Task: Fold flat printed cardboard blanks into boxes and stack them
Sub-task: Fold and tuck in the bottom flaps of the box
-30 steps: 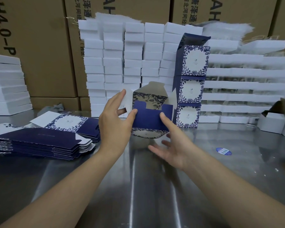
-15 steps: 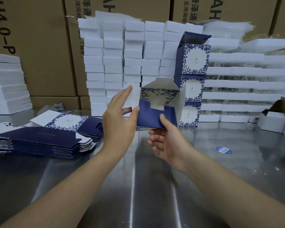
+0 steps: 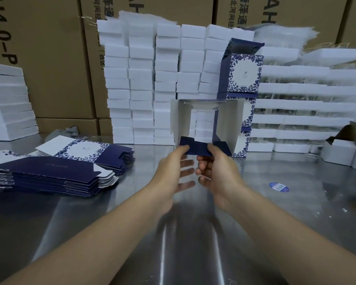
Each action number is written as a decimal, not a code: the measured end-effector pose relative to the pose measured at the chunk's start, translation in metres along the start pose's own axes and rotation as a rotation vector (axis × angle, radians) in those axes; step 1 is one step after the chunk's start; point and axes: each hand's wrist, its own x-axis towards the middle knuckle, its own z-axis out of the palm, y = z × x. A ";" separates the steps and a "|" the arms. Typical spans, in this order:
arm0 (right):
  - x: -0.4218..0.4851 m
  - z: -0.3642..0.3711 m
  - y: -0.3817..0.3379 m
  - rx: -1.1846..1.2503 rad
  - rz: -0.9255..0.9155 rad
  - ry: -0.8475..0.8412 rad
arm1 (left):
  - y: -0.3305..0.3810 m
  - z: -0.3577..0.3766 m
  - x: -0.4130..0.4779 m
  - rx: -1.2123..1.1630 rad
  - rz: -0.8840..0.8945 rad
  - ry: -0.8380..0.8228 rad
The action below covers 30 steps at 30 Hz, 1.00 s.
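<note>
Cardboard box (image 3: pixel 180 120): opened into a square tube and held above the table (image 3: pixel 193 233). It is end-on to me, so I look straight through its white inside. It sits just in front of the stack.
Flap (image 3: pixel 195 148): navy, at the tube's lower near edge, pointing toward me between both thumbs.
Left hand (image 3: pixel 171 171): blurred. The thumb tip is against the flap's left corner, and the other fingers (image 3: pixel 186 163) are out straight below, apart from the card. I can make out no grip.
Right hand (image 3: pixel 220 171): thumb on top of the flap, fingers (image 3: pixel 202 166) curled beneath it, pinching it.
Change: a second ago the box was tilted with the navy flap across its face, and the left hand was up at its left side. Now the tube faces me squarely and both hands have dropped to the bottom edge.
Meaning: I judge the tube is formed and the bottom closure is the step in hand. This box is not yet fit to stack.
Stack (image 3: pixel 244 73): finished printed boxes piled upright, the top one's lid raised.
Blanks (image 3: pixel 49 171): flat piles on the table at left, so I judge many are left to fold.
</note>
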 end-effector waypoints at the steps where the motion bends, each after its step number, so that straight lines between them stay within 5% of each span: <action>1: -0.001 0.001 0.000 -0.005 -0.005 -0.004 | -0.001 0.001 -0.001 -0.026 -0.023 -0.061; 14: -0.010 0.006 0.003 -0.096 0.002 -0.233 | -0.002 0.011 -0.007 0.085 0.101 0.006; 30: -0.014 0.011 0.008 0.036 0.033 -0.297 | -0.006 0.019 -0.013 0.076 0.106 0.000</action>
